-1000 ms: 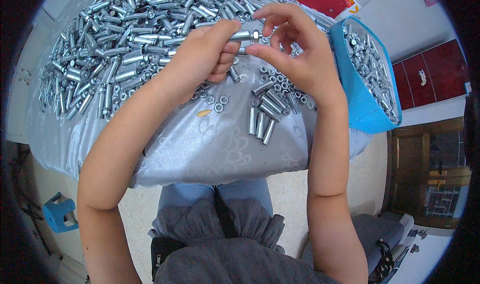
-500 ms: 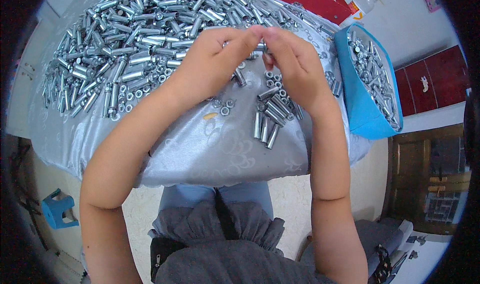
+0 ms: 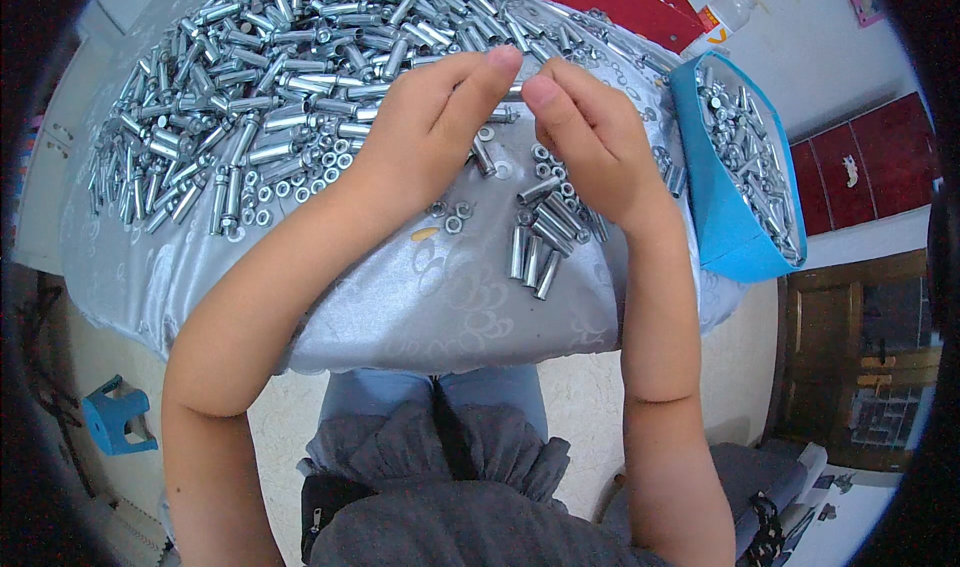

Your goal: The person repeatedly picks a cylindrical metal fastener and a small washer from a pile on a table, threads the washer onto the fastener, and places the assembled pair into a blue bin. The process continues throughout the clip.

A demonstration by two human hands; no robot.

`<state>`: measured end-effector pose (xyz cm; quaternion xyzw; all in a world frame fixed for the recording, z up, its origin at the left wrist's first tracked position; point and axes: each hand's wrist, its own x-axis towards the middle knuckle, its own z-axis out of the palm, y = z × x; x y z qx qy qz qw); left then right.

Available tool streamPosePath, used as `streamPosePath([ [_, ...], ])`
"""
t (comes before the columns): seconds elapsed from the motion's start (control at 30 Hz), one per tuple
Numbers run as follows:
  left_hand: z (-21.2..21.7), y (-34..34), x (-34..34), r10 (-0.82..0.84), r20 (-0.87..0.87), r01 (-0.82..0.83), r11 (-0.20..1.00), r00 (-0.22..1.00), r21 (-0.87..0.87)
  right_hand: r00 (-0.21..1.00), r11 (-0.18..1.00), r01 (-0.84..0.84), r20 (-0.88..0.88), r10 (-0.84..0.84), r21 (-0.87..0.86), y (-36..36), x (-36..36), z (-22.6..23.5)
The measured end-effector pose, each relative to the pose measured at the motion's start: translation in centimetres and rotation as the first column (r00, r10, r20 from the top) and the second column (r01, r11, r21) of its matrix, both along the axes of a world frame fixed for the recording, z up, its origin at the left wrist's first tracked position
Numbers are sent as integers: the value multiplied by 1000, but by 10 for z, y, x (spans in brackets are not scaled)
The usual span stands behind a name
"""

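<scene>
Both of my hands are raised over the far middle of the table, thumbs up and fingers curled inward. My left hand [image 3: 432, 117] is closed near the big heap of expansion bolts [image 3: 330, 52]; its fingers hide what they hold. My right hand [image 3: 600, 142] is also closed, its contents out of sight. A bit of shiny metal [image 3: 515, 92] shows in the gap between the hands; I cannot tell which hand it belongs to. Below my right hand lies a small pile of metal sleeves [image 3: 550, 222], with hex nuts [image 3: 455, 217] nearer my left wrist.
A silvery patterned cloth [image 3: 440, 317] covers the table. At the right edge stands a blue bin [image 3: 715, 217] full of bolts. A red container [image 3: 620, 7] and a clear bottle [image 3: 733, 9] are at the back. A blue stool [image 3: 115, 417] stands on the floor at left.
My thumbs, touching before, have come apart. The right hand has shifted slightly down and a gap has opened between the hands. The bolts and sleeves on the table look unmoved.
</scene>
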<state>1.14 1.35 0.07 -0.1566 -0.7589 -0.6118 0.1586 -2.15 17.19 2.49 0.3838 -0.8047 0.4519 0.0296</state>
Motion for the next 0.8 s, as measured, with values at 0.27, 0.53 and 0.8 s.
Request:
streamPosePath([
  [0.27,6,-10,1,41,-423,-204,915,905,-348,901,971,-25,416,125,-240,-2,5,4],
  [0.53,1,-12,-13,-159,-436,-54,898,886,-437,928,811,346,296,-224,-472,7,-14,7],
  [0.8,4,-9,-1,-261,-125,174,864,957,-472,901,755,392,387,-198,-526,7,-15,9],
])
